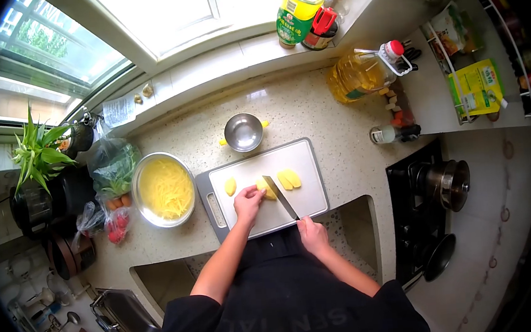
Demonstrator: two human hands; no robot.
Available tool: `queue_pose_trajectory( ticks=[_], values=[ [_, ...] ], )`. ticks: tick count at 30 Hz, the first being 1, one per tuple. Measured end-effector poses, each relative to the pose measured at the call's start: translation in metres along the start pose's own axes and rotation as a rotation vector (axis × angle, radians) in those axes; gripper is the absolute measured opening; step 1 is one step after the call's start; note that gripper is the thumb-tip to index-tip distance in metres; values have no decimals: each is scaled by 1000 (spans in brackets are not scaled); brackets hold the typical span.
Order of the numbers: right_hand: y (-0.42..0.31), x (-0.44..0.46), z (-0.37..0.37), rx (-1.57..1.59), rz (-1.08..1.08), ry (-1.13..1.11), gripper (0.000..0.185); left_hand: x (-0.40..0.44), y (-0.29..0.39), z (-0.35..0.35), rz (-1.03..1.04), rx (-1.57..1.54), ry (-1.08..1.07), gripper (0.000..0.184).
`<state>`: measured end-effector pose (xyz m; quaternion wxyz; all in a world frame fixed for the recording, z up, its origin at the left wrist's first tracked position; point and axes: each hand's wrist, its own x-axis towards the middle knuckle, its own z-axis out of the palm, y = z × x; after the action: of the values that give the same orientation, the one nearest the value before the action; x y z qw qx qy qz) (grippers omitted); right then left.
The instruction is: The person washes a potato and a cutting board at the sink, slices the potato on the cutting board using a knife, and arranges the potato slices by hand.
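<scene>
countertop [355, 153] of speckled stone in a window-lit kitchen is topped by a grey-rimmed cutting board [307, 201], where smooth peeled potato [266, 189] is pinched by the left hand [249, 205] and a flat-bladed knife [281, 198] is gripped by the right hand's [313, 234] curled fingers.

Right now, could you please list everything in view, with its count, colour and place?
Cutting board: 1, white and grey, counter
Food pieces: several, pale yellow, on board
Knife: 1, grey blade, over board
Large bowl: 1, silver, left of board
Shreds: uncountable, yellow, in large bowl
Small bowl: 1, silver, beyond board
Oil jug: 1, golden, counter's far right
Plant: 1, green, far left
Stove: 1, black, right
Pot: 1, metallic, on stove
Pan: 1, black, on stove
Smaller background items: many, mixed, around edges
Left hand: 1, bare, at food pieces
Right hand: 1, bare, holding knife
</scene>
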<state>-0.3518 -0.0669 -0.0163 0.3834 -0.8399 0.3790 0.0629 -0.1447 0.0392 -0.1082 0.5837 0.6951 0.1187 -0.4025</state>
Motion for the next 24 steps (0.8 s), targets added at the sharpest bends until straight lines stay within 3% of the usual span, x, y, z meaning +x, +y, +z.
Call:
queue_pose_trajectory(
  ticks=[24],
  values=[
    [-1,26,30,-105,23,-61,38,2,5,0,-5,20,8,32]
  ],
)
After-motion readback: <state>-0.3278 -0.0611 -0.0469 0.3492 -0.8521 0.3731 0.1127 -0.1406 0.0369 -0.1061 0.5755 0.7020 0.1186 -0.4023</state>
